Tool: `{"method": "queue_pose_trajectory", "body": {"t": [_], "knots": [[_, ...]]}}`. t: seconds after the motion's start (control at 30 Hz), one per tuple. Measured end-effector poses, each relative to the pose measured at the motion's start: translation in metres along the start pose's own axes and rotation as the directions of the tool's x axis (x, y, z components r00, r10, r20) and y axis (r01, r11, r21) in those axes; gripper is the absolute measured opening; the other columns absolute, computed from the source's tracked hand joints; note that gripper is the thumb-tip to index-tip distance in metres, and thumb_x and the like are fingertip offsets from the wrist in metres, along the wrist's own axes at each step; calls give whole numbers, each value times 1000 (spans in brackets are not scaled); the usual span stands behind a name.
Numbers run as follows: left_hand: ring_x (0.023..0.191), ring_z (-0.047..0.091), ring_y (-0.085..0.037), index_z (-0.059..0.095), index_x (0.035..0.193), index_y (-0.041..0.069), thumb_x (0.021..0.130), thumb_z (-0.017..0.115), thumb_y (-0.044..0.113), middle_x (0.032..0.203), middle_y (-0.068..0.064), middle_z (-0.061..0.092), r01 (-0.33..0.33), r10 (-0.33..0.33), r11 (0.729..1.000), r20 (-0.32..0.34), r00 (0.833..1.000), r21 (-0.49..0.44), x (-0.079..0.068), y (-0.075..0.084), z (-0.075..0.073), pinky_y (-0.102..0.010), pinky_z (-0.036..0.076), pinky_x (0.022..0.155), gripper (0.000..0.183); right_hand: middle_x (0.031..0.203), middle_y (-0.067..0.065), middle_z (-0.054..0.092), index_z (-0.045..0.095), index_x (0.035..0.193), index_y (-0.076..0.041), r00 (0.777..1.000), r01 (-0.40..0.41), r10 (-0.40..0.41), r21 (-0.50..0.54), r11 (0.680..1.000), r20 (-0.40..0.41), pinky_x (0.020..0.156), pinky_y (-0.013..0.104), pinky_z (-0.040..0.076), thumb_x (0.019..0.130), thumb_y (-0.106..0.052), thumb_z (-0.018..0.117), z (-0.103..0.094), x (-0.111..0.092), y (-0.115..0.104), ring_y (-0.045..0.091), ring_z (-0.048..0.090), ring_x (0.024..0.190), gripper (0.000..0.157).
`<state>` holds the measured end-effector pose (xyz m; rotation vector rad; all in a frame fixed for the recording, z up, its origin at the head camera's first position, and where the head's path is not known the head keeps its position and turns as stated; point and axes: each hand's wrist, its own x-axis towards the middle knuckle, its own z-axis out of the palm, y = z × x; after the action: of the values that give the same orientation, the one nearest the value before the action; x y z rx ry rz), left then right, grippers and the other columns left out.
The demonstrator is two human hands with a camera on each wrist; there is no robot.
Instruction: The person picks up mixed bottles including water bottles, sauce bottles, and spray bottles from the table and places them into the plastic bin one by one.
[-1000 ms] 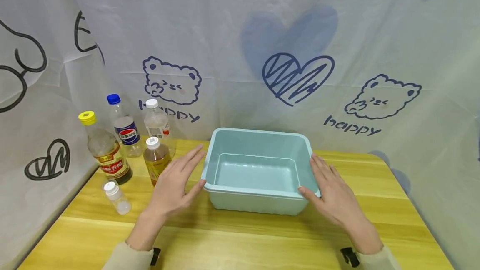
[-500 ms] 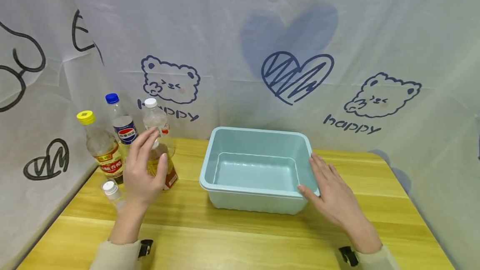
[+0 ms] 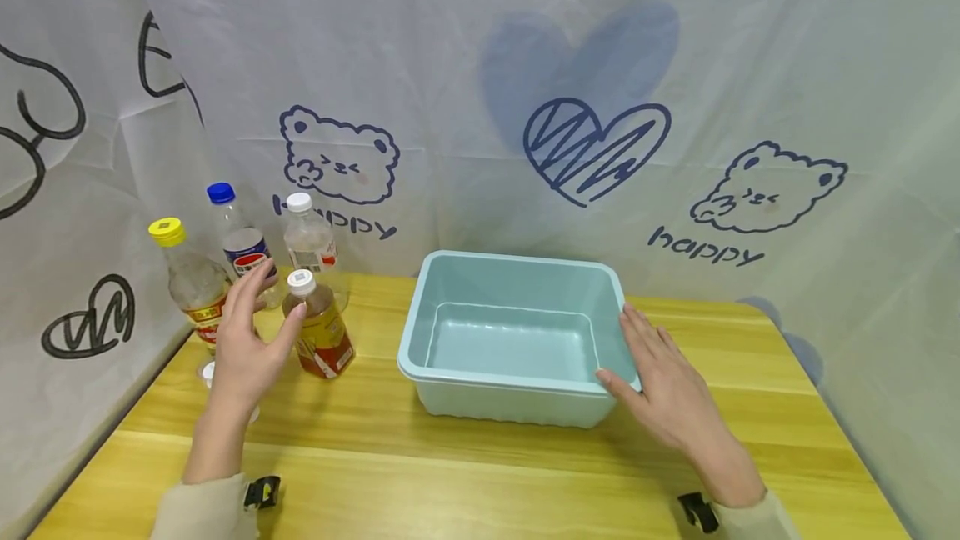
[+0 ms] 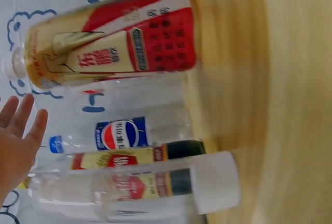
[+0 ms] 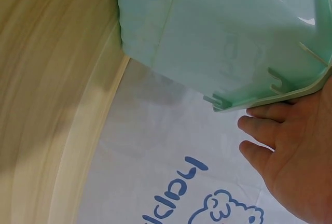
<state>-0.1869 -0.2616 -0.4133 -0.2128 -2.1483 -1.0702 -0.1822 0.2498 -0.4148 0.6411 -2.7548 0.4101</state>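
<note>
In the head view my left hand (image 3: 247, 348) hovers at the left, thumb and fingers spread. Just right of it stands an amber drink bottle (image 3: 327, 340) with a white cap, its red and gold label clear in the left wrist view. No contact shows between them. A small clear bottle (image 4: 67, 195) with white at its base is mostly hidden behind this hand in the head view. My right hand (image 3: 671, 394) rests against the right end of a pale blue-green plastic bin (image 3: 510, 400). Its fingers lie straight along the outside, thumb at the front rim.
Behind the left hand stand a yellow-capped vinegar bottle (image 3: 191, 282), a blue-capped Pepsi bottle (image 3: 243, 240) and a clear white-capped bottle (image 3: 311, 244). All share a wooden table (image 3: 420, 482). A printed cloth (image 3: 450, 90) hangs along the back and sides.
My left hand has left the bin's left side and moved left, passing in front of the amber drink bottle to its left side. The right hand stays at the bin.
</note>
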Motion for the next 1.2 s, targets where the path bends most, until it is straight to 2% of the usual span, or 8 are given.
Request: {"method": "queue_pose_trajectory", "body": {"t": [0.2,0.27,0.33,0.4,0.47,0.7,0.97,1.2], "knots": [[137,48,-36,37,162,19,95,77,13,158,-14,42,130,-130,992,82,988,5,0,-3,-1,-13,38,103,78,170,19,24,26,161,5,1000,10,-10,-3,1000,-15,129,49,19,105,-49,54,0,0,1,38,27,155,83],[138,46,-38,34,163,17,96,77,16,159,-16,40,162,-161,987,110,981,2,1,-1,0,-24,40,112,80,170,19,23,26,161,5,1000,9,-9,-3,1000,-17,129,47,17,105,-49,54,0,0,1,38,27,155,83],[141,44,-41,31,164,16,96,77,17,161,-17,37,193,-189,981,136,972,-15,1,0,1,-41,41,118,82,170,19,23,26,161,5,1000,9,-9,-5,1000,-16,129,48,18,106,-49,54,0,0,1,39,27,155,83],[142,42,-45,29,164,13,96,77,16,161,-20,34,212,-205,977,156,966,-27,1,0,3,-59,39,116,84,170,19,22,25,161,5,1000,7,-7,-5,1000,-12,128,50,19,106,-49,53,-1,0,1,39,26,155,83],[142,41,-48,28,164,10,95,77,15,161,-23,33,223,-214,974,173,961,-33,0,-1,5,-66,38,113,85,170,19,22,25,161,5,1000,5,-5,-5,1000,-8,127,52,21,106,-50,53,-1,0,1,39,26,155,83],[140,41,-48,28,162,2,95,77,11,159,-29,33,242,-233,970,209,950,-19,-3,-11,12,-66,43,109,83,169,21,24,27,161,5,1000,3,-3,-4,1000,-11,127,52,22,105,-50,54,0,0,1,39,27,154,83],[138,44,-46,26,163,5,96,76,11,159,-26,37,240,-222,969,226,948,-56,-6,-17,14,-67,44,107,84,169,20,24,27,161,5,1000,0,0,3,1000,-7,128,49,20,105,-50,54,0,0,1,39,27,155,83],[137,45,-46,30,161,3,97,75,14,155,-27,42,246,-229,968,222,948,-54,-6,-17,15,-67,44,108,79,169,20,24,26,161,5,1000,-1,1,5,1000,-4,125,56,26,105,-50,54,0,0,1,39,27,154,83]]}}
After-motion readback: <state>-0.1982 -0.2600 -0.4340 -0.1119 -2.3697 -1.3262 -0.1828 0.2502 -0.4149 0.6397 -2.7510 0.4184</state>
